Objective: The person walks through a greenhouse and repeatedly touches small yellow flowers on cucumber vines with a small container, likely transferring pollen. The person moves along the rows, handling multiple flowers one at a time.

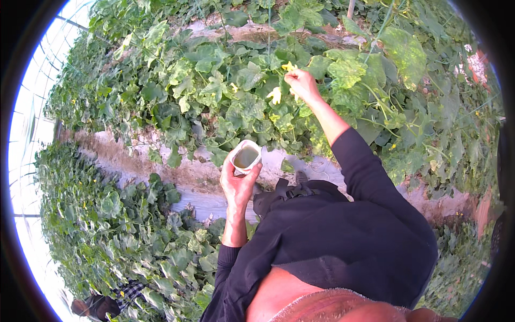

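My left hand (237,181) holds a white cup (257,153) upright, thumb and fingers wrapped round its sides. Murky greenish liquid (246,157) stands inside it. Farther out, my right hand (301,83) reaches into the climbing vines, its fingers pinched together at a yellow flower (289,66). The flower's petals stick out beyond the fingertips; its base is hidden by the hand. Just left of the right wrist hangs a paler yellow flower (275,95). Broad green leaves (251,76) surround both blooms, some of them mottled yellow.
Thin green strings (269,32) run up through the vines. Between the rows lies a path covered with pale sheeting (201,201). A second leafy row (120,225) grows behind on the left, where another person (102,306) is partly visible. Greenhouse framing (30,100) curves along the left.
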Tool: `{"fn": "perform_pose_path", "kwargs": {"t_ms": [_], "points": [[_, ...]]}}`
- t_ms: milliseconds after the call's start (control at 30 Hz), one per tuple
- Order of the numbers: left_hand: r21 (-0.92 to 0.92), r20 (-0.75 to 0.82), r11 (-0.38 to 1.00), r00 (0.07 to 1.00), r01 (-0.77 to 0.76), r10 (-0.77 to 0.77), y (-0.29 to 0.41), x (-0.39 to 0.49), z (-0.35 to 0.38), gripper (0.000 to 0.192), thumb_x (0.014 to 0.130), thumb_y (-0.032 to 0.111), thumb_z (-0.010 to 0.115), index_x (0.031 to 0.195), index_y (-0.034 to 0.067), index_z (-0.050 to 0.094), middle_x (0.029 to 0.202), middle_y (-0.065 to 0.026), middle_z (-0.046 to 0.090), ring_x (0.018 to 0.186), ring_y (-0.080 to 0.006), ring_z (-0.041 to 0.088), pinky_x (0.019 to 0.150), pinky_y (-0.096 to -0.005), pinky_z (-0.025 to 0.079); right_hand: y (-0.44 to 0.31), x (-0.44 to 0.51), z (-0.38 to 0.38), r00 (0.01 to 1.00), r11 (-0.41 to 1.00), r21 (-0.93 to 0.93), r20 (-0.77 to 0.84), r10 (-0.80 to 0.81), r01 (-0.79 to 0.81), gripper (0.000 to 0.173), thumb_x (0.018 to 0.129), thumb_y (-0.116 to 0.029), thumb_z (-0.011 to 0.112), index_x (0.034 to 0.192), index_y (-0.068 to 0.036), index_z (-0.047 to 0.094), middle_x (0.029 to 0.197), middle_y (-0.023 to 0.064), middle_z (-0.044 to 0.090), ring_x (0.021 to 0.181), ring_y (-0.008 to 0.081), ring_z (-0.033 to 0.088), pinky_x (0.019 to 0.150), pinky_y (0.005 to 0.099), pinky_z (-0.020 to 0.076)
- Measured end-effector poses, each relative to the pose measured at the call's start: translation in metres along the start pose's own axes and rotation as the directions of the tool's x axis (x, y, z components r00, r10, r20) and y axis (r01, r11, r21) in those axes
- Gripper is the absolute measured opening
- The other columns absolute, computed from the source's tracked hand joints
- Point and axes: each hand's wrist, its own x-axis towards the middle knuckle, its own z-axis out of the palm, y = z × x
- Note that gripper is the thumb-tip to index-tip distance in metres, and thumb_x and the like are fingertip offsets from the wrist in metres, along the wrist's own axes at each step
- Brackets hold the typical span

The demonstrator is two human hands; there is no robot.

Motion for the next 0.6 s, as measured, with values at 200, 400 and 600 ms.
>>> {"fn": "perform_pose_path", "kwargs": {"t_ms": [200, 400, 600], "points": [[-0.086, 0.006, 0.996, 1.000, -0.002, 0.003, -0.012, 0.028, -0.071, 0.062, 0.079, -0.002, 0.085, 0.135, 0.000, 0.060, 0.123, -0.0085, 0.069, 0.110, -0.0164, 0.067, 0.095, -0.0320, 0.056, 0.009, 0.010, 0.034, 0.994, 0.504, -0.858, -0.057, 0.096, -0.098, 0.048, 0.085, -0.053, 0.073, 0.100, -0.007, 0.078, 0.105, 0.0163, 0.077, 0.102, 0.0326, 0.073, 0.086, 0.0441, 0.0571], [0.029, 0.036, 1.000, 0.999, 0.005, -0.006, -0.025, 0.051, -0.125, 0.062, 0.079, -0.001, 0.086, 0.135, 0.001, 0.060, 0.124, -0.0090, 0.069, 0.110, -0.0171, 0.067, 0.094, -0.0325, 0.056, 0.038, 0.002, 0.047, 0.956, 0.446, -0.846, -0.247, 0.160, -0.293, 0.049, 0.086, -0.045, 0.072, 0.114, -0.006, 0.070, 0.105, 0.0191, 0.076, 0.099, 0.0355, 0.073, 0.087, 0.0465, 0.0565], [0.000, 0.102, 0.999, 0.994, 0.045, -0.045, -0.031, 0.075, -0.153, 0.064, 0.077, 0.000, 0.087, 0.135, 0.001, 0.060, 0.126, -0.0097, 0.068, 0.110, -0.0179, 0.067, 0.094, -0.0331, 0.057, 0.046, -0.012, 0.046, 0.943, 0.541, -0.790, -0.331, 0.022, -0.290, 0.061, 0.083, -0.034, 0.077, 0.136, -0.011, 0.058, 0.121, 0.0228, 0.068, 0.098, 0.0408, 0.072, 0.084, 0.0492, 0.0566]]}}
